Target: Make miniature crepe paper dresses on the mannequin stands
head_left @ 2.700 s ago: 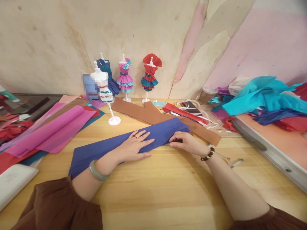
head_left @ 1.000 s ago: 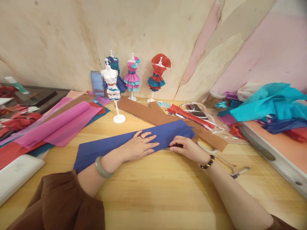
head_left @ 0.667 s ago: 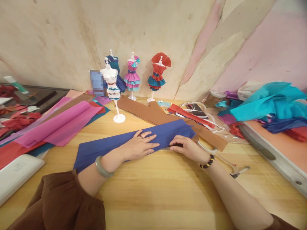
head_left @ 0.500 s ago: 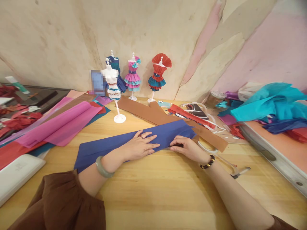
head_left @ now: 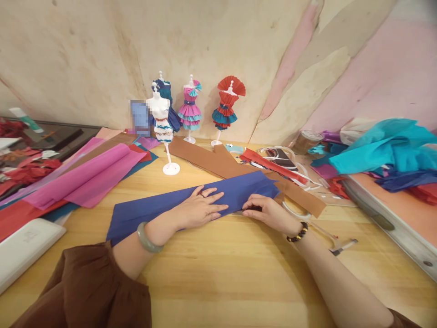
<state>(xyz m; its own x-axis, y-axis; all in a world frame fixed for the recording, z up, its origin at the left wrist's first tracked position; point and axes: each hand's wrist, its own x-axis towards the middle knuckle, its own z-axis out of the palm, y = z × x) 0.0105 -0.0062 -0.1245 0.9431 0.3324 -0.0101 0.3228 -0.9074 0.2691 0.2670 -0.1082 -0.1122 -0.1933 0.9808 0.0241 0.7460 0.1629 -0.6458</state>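
A long folded strip of blue crepe paper (head_left: 143, 210) lies slantwise across the wooden table (head_left: 211, 273). My left hand (head_left: 196, 209) rests flat on its middle, fingers spread, pressing the paper down. At the strip's near right edge, my right hand (head_left: 264, 213) is closed in a pinch. Something dark shows between its thumb and fingers, mostly hidden, and I cannot make out what it is. A thin greyish edge peeks out from under the paper just left of the fingertips. Brown paper strips (head_left: 300, 196) lie partly beneath the blue one.
A bare white mannequin (head_left: 160, 111) stands behind the paper, with small dressed mannequins (head_left: 190, 109) along the wall. Pink paper (head_left: 88, 177) and a white box-like object (head_left: 29, 250) lie left. Turquoise paper (head_left: 382, 146) is heaped right, near a cutter-like tool (head_left: 344, 247).
The camera view has shifted, moving the scene rightward in the picture since the oldest frame. Both hands keep nearly the same places on the blue paper, the right still pinched at its edge.
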